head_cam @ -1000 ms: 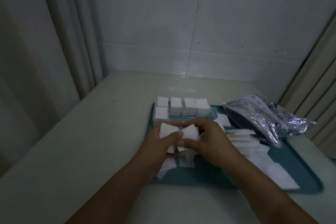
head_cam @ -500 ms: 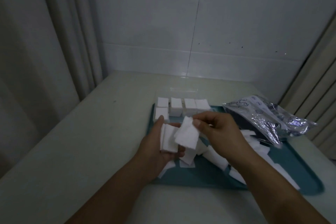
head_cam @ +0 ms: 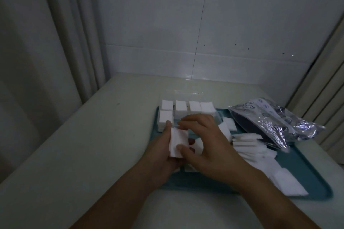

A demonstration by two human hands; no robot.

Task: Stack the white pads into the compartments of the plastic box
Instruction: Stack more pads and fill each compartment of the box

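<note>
A clear plastic box [head_cam: 186,92] sits at the far left end of a teal tray [head_cam: 314,178], its compartments filled with white pads [head_cam: 181,108]. My left hand [head_cam: 162,152] holds a small stack of white pads [head_cam: 178,141] upright over the tray's left part. My right hand [head_cam: 208,141] grips the same stack from the right, fingers on its top edge and thumb on its lower face. Loose pads [head_cam: 247,145] lie spread across the tray to the right of my hands.
A crinkled silver foil bag [head_cam: 275,122] lies on the tray's far right corner. The tray rests on a pale table [head_cam: 89,145] against a tiled wall. Curtains hang at the left and the right.
My right hand brought the single pad it was lifting down onto the stack in my left hand and now clasps that stack. Both hands stayed over the tray's left part.
</note>
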